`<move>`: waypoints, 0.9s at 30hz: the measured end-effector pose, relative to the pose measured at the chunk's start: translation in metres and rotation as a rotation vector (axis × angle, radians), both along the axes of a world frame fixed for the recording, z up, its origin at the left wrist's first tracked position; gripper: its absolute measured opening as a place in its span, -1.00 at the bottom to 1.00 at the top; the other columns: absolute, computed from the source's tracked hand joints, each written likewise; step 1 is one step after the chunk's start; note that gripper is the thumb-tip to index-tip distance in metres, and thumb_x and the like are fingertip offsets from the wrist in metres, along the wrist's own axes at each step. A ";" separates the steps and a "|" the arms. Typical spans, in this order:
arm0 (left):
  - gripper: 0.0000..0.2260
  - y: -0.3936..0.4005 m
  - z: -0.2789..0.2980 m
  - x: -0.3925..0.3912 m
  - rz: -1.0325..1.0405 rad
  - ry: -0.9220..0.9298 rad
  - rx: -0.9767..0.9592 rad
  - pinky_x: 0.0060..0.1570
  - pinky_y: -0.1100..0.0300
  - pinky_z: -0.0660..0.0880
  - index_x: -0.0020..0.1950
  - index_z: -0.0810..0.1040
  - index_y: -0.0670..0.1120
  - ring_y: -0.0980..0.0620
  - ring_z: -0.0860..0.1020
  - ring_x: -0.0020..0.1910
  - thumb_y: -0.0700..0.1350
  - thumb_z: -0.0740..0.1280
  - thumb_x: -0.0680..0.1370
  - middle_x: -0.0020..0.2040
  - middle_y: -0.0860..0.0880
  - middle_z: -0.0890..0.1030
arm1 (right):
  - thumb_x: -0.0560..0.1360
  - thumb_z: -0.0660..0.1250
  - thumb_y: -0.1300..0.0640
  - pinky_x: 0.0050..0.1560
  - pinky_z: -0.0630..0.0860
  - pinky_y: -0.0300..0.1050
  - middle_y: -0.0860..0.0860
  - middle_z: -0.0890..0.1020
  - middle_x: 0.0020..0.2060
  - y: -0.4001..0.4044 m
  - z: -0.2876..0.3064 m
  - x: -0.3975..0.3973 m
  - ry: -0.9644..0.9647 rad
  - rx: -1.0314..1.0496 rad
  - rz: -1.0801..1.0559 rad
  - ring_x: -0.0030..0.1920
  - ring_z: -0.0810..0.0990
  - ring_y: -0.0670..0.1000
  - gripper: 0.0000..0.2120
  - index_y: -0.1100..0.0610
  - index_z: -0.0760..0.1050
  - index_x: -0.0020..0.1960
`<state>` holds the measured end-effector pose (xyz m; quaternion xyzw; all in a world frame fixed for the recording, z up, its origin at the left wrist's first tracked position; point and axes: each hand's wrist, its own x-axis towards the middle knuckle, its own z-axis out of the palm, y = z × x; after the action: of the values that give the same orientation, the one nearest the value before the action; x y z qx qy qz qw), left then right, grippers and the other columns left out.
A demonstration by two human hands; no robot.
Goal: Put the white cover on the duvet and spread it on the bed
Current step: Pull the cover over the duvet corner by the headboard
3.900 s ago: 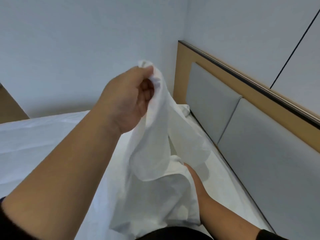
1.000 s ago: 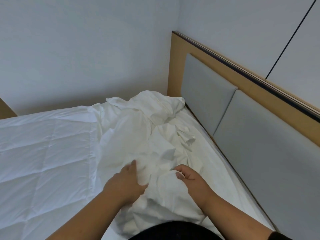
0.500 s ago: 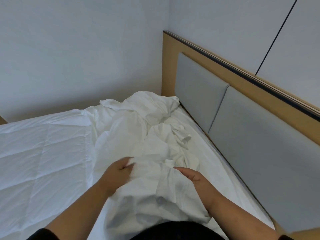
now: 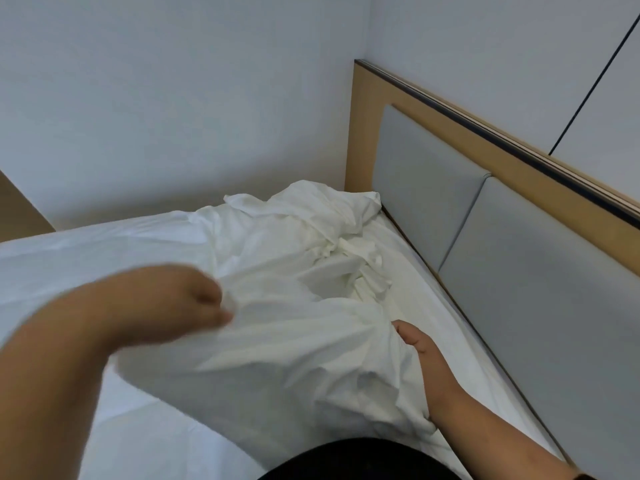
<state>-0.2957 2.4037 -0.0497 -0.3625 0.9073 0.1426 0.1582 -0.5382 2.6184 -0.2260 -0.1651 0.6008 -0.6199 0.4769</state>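
Head view: the white cover [image 4: 304, 306] is being held bunched at the bed's headboard [image 4: 519, 258] end, stretched between both hands. Its edge is being gripped by the blurred left hand [image 4: 173, 303]; the right hand's [image 4: 415, 344] fingers [image 4: 398, 327] are clutching folds. The duvet [image 4: 104, 258] is lying leftward.

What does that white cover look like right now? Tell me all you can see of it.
The white cover is thin, plain, cloth-like and heavily creased. It lies bunched on the bed, heaped toward the corner by the headboard. The left hand, blurred, grips a fold at its left; the right hand clutches its right side, stretching a band between them.
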 end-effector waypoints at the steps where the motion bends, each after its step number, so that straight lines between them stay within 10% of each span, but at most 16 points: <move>1: -0.77 -0.001 -0.027 0.000 -0.060 -0.196 0.069 -0.11 0.25 0.42 -0.16 0.63 0.16 0.24 0.53 -0.19 0.25 0.30 0.53 -0.23 0.25 0.60 | 0.57 0.20 0.21 -0.25 0.29 -0.13 0.13 0.23 -0.23 0.000 0.000 -0.001 0.013 0.006 0.003 -0.27 0.24 0.00 -0.75 0.34 0.21 -0.17; 5: -0.70 0.024 -0.146 -0.004 -0.212 -0.575 0.488 0.17 0.04 0.55 0.20 0.58 0.05 0.02 0.57 0.00 0.03 0.30 0.49 0.12 0.03 0.59 | 0.55 0.31 0.14 -0.18 0.28 -0.11 -0.06 0.37 -0.36 -0.002 0.003 0.004 0.228 0.033 0.082 -0.30 0.31 -0.08 -0.67 0.03 0.35 -0.37; 12: -0.91 0.028 -0.153 -0.037 0.362 0.501 0.524 0.00 0.10 0.61 -0.03 0.62 0.04 0.05 0.64 -0.07 -0.05 0.32 0.58 -0.06 0.09 0.66 | 0.51 0.24 -0.07 -0.01 0.32 -0.12 -0.07 0.45 -0.21 -0.006 0.012 0.013 0.342 0.031 0.100 -0.16 0.40 -0.09 -0.80 0.00 0.38 -0.23; 16: -0.56 0.056 -0.149 -0.058 0.322 0.259 0.647 -0.15 0.17 0.57 -0.13 0.63 -0.03 0.05 0.63 -0.18 0.34 0.30 0.42 -0.18 0.06 0.67 | 0.59 0.23 0.01 -0.10 0.33 -0.23 -0.11 0.44 -0.26 -0.007 0.013 0.023 0.462 0.014 0.074 -0.22 0.39 -0.13 -0.77 -0.02 0.37 -0.25; 22: -0.79 0.079 -0.165 -0.078 0.374 0.470 0.526 -0.14 0.13 0.51 -0.08 0.65 -0.15 -0.03 0.60 -0.16 -0.08 0.28 0.58 -0.13 -0.06 0.68 | 0.66 0.21 0.11 -0.24 0.38 -0.29 -0.16 0.41 -0.38 -0.005 0.047 0.037 0.656 0.074 -0.016 -0.33 0.36 -0.17 -0.73 0.13 0.39 -0.21; 27: -0.80 0.065 -0.156 -0.092 0.219 0.596 0.352 -0.28 0.37 0.36 -0.24 0.41 -0.06 0.11 0.38 -0.28 -0.04 0.27 0.55 -0.31 0.11 0.45 | 0.64 0.27 0.05 -0.13 0.43 -0.16 -0.11 0.53 -0.29 0.019 0.092 0.061 0.356 0.048 0.146 -0.22 0.47 -0.10 -0.72 0.02 0.50 -0.25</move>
<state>-0.3878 2.4689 -0.2058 -0.3673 0.8309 0.4121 -0.0696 -0.4777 2.6375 -0.1339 -0.3038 0.6767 -0.5303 0.4105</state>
